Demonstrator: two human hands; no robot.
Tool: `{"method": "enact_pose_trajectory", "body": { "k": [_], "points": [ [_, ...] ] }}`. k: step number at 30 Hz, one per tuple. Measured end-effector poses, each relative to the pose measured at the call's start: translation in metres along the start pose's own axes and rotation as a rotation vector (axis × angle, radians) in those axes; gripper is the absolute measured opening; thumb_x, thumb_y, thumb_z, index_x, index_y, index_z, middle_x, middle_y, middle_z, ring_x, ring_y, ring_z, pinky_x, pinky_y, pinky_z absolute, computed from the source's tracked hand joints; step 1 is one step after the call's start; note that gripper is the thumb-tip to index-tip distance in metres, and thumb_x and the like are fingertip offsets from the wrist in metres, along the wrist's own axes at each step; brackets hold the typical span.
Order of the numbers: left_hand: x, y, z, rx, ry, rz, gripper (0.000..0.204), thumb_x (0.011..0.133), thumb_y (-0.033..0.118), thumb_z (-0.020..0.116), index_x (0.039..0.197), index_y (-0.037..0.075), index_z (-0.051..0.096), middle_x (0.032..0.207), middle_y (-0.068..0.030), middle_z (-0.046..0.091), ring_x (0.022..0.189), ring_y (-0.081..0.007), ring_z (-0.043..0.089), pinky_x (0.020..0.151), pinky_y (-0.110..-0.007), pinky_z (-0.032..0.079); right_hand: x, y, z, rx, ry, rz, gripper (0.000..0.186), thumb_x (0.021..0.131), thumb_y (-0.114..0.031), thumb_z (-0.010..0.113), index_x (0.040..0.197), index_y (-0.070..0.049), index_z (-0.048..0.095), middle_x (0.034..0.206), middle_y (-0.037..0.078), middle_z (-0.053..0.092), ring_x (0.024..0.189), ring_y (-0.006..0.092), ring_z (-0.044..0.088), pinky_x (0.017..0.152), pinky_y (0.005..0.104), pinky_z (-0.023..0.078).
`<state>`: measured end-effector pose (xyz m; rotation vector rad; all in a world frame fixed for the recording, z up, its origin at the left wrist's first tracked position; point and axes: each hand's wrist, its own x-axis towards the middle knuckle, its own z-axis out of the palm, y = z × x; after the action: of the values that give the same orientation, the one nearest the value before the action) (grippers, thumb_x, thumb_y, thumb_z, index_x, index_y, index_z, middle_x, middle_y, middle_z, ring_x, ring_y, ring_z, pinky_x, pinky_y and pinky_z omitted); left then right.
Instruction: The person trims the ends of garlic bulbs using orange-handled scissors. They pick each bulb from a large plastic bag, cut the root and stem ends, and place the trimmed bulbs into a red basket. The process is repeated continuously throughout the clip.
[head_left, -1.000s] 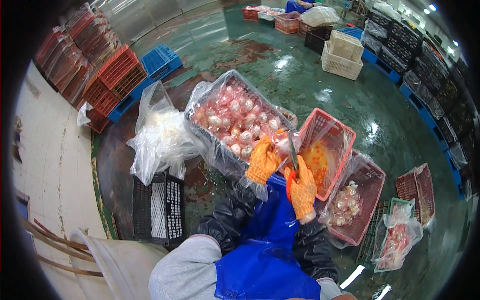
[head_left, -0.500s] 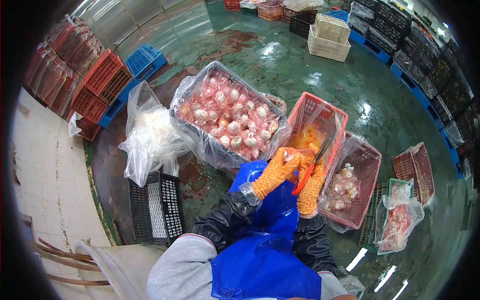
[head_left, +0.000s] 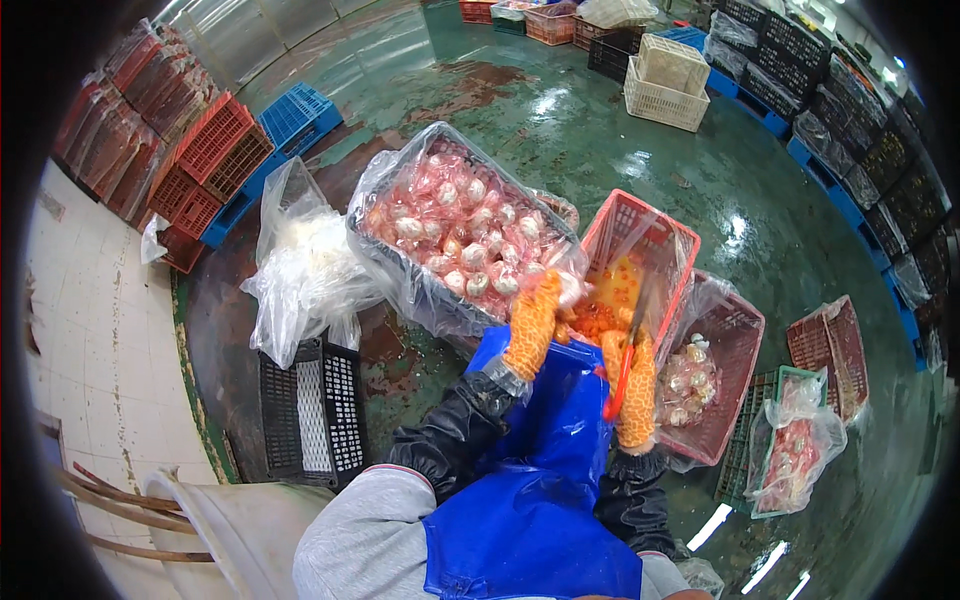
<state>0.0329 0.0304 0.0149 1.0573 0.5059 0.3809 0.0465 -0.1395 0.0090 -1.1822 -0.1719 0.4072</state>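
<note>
My left hand (head_left: 535,325), in an orange patterned glove, is at the near right corner of a dark crate (head_left: 385,265) lined with clear film. Its fingers close on a wrapped egg (head_left: 568,289), white in clear film. Many pinkish, film-wrapped eggs (head_left: 470,230) fill that crate. My right hand (head_left: 636,395), gloved alike, holds scissors (head_left: 621,380) with red handles, their blades pointing up and away. Both hands are at the near end of a red crate (head_left: 672,235), where orange yolks (head_left: 606,300) lie in yellow liquid. A blue apron (head_left: 545,400) drapes between my arms.
To the right, a dark red crate (head_left: 740,345) holds more wrapped pieces; beyond it stands a film-draped green crate (head_left: 765,430). At left are a plastic bag of white scraps (head_left: 310,265) and a black crate (head_left: 285,415). Stacked crates (head_left: 860,150) line the wet floor (head_left: 560,150).
My left hand has moved away from the right one, up and left toward the dark crate's corner. My right hand, with the scissors, has shifted slightly right and down.
</note>
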Motion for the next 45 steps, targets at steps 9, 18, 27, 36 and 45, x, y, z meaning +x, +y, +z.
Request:
{"method": "enact_pose_trajectory", "body": {
  "k": [9,18,27,36,45],
  "points": [
    [0.004,0.000,0.008,0.368,0.041,0.407,0.021,0.096,0.022,0.055,0.101,0.004,0.062,0.080,-0.0007,0.060,0.067,-0.0073,0.053,0.053,-0.023,0.043,-0.009,-0.024,0.031,-0.586,-0.142,-0.014,0.060,0.080,-0.027,0.075,0.127,0.000,0.051,0.097,0.007,0.060,0.086,0.0142,0.054,0.079,0.0290,0.046],
    [0.000,-0.014,0.017,0.049,-0.041,0.230,0.024,0.095,0.030,0.055,0.098,0.006,0.056,0.067,0.0002,0.055,0.055,-0.0079,0.051,0.048,-0.023,0.039,-0.009,-0.007,0.029,-0.519,-0.111,0.126,0.036,0.090,-0.022,0.063,0.115,0.002,0.056,0.088,0.007,0.064,0.074,0.0136,0.060,0.068,0.0283,0.049],
    [0.010,-0.016,0.019,0.041,-0.201,0.067,0.030,0.096,0.034,0.053,0.096,0.005,0.059,0.073,-0.0020,0.059,0.058,-0.0094,0.053,0.051,-0.027,0.042,0.000,-0.026,0.015,-0.498,-0.171,0.060,0.037,0.090,-0.028,0.062,0.114,-0.001,0.057,0.076,0.005,0.061,0.062,0.0073,0.053,0.054,0.0205,0.042],
    [0.026,-0.011,0.024,-0.076,-0.265,-0.169,0.026,0.095,0.034,0.052,0.090,0.009,0.059,0.057,-0.0013,0.053,0.041,-0.0100,0.045,0.035,-0.024,0.033,0.007,-0.015,-0.013,0.432,-0.257,0.559,0.059,0.094,-0.057,0.039,0.109,-0.002,0.056,0.069,0.009,0.057,0.052,0.0147,0.054,0.041,0.0244,0.046],
    [0.056,-0.055,0.010,0.841,0.022,0.140,0.051,0.087,0.041,0.059,0.112,-0.003,0.055,0.089,-0.0165,0.066,0.074,-0.0241,0.066,0.058,-0.035,0.052,0.030,-0.008,-0.003,0.156,-0.187,0.610,0.048,0.092,-0.052,0.050,0.095,-0.004,0.058,0.069,0.012,0.061,0.045,0.0157,0.053,0.042,0.0282,0.047]
  ]
}}
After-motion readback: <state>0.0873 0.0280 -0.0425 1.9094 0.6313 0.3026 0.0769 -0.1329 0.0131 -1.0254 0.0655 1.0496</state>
